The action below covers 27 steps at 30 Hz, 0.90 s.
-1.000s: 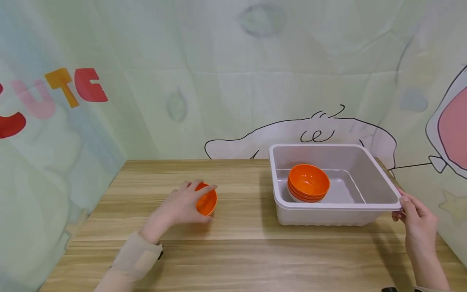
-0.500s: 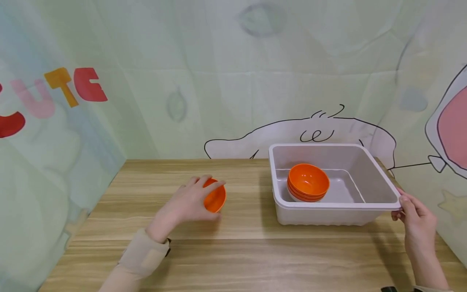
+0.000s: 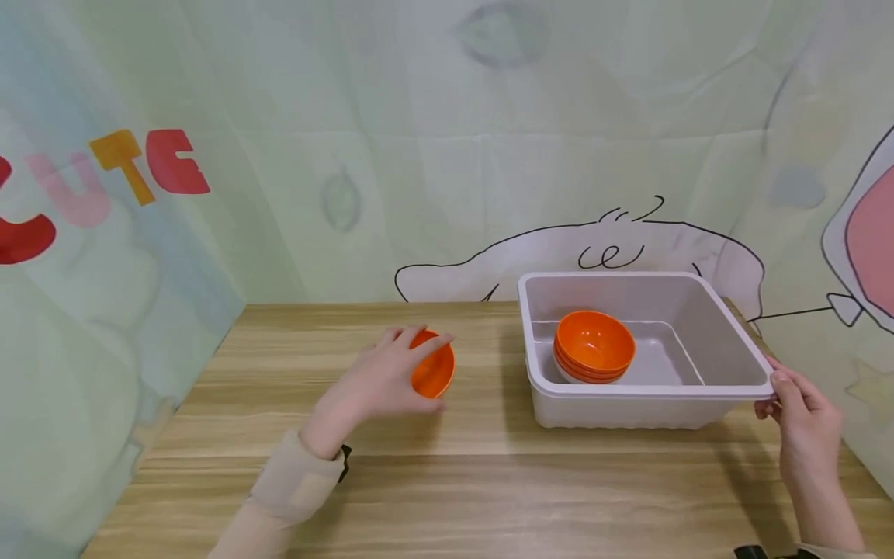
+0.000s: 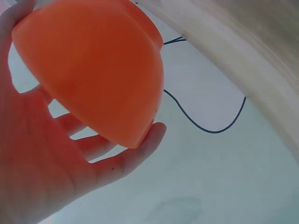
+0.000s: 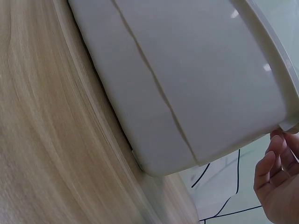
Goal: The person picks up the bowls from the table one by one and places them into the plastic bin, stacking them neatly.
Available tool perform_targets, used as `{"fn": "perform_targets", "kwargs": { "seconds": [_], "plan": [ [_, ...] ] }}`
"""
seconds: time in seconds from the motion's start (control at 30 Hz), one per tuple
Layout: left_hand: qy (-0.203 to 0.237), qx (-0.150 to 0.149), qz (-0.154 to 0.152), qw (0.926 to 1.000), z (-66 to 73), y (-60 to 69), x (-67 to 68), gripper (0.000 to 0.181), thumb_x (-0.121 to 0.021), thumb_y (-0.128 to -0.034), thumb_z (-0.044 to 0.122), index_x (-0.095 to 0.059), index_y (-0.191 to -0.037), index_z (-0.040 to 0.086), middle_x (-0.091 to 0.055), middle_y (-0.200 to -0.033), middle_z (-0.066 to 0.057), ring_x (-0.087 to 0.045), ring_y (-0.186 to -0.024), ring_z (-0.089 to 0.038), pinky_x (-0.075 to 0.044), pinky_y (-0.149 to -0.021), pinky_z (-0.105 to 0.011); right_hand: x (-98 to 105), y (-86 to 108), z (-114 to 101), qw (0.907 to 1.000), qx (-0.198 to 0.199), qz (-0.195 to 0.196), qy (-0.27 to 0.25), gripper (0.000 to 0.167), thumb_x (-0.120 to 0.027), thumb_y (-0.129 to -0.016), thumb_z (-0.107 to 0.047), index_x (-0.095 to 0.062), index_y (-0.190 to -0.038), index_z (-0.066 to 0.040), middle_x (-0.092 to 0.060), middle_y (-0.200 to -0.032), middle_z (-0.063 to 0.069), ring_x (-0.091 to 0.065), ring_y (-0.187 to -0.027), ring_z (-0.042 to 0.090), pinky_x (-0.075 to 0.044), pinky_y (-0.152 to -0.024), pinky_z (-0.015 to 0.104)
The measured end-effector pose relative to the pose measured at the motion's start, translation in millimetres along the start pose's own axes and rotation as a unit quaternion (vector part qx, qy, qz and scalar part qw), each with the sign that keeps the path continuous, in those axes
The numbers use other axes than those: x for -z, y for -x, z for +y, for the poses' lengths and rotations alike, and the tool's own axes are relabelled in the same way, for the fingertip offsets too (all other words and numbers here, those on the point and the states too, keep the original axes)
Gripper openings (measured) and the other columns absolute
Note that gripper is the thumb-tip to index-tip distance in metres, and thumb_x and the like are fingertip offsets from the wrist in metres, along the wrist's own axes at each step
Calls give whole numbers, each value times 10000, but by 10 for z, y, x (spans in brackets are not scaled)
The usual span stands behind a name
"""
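My left hand (image 3: 384, 380) grips an orange bowl (image 3: 434, 371) by its rim, thumb at the near side and fingers across the far side. In the left wrist view the bowl (image 4: 98, 70) is tipped, its outer wall facing the camera. On the right, my right hand (image 3: 806, 419) pinches the near right corner of a pale grey plastic tub (image 3: 649, 411). Inside the tub's left part sits a stack of several orange bowls (image 3: 594, 345). The right wrist view shows the tub's outer wall (image 5: 187, 84) and curled fingers (image 5: 275, 163) under its rim.
The tub stands on a wood-grain table (image 3: 475, 497), near its back right. A printed cloth (image 3: 349, 155) hangs behind the table and along both sides. Table surface lies between the held bowl and the tub.
My left hand has moved steadily to the right with the orange bowl, nearer the tub. My right hand keeps its hold on the tub's corner, and the stacked bowls stay put.
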<state>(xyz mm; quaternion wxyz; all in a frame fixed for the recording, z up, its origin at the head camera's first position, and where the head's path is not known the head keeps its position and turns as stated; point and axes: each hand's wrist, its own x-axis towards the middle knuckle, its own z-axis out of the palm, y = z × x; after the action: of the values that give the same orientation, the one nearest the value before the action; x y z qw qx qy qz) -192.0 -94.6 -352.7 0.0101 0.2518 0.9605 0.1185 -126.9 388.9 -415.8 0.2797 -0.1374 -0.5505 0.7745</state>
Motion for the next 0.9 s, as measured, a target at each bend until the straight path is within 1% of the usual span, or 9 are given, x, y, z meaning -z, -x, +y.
{"fn": "perform_targets", "kwargs": {
  "seconds": [0.1,0.17,0.4,0.5,0.7,0.9],
  "plan": [
    [46,-72,67,9999,39,-40,8,820,-733,-717,573,-383,-1441,414,-397,-1497,-90,-401,-1329,-391,-362,-1040,-610,2,-1,-8,10000,7,4,39,164,-611,-924,-86,-744,-1012,-48,-723,-826,-25,-559,-590,91,-451,-493,188],
    [42,-100,79,9999,66,-66,10,825,-734,-716,575,-379,-1443,414,-391,-1502,-92,-399,-1334,-392,-372,-1029,-611,2,-4,-9,10000,9,7,50,164,-616,-921,-88,-744,-1014,-46,-724,-827,-24,-561,-596,91,-455,-496,187],
    [-79,-217,104,9997,139,-132,28,841,-714,-718,606,-354,-1455,418,-400,-1492,-69,-399,-1335,-355,-392,-1024,-576,-14,-12,-3,9997,-20,-57,224,139,-619,-925,-109,-742,-953,-52,-729,-940,-67,-554,-632,85,-451,-508,179],
    [-37,-257,117,9996,171,-150,42,838,-725,-720,585,-357,-1454,418,-408,-1480,-51,-407,-1322,-341,-396,-1023,-572,-18,-13,-7,9997,-15,-78,225,144,-622,-923,-114,-742,-972,-52,-727,-918,-62,-554,-631,84,-451,-508,180],
    [-109,-292,128,9994,234,-205,64,860,-713,-716,612,-322,-1462,440,-389,-1493,-28,-404,-1318,-331,-419,-997,-562,-3,1,-13,9999,-2,-61,129,175,-612,-926,-99,-739,-1034,-48,-715,-844,-32,-558,-616,87,-448,-502,186],
    [-9,-350,177,9992,311,-263,107,857,-721,-709,601,-326,-1455,455,-356,-1520,-23,-377,-1338,-331,-435,-981,-560,-10,-5,-12,10000,-2,16,-21,165,-590,-930,-52,-749,-973,-53,-736,-874,-39,-549,-597,91,-428,-489,194]
  ]
}}
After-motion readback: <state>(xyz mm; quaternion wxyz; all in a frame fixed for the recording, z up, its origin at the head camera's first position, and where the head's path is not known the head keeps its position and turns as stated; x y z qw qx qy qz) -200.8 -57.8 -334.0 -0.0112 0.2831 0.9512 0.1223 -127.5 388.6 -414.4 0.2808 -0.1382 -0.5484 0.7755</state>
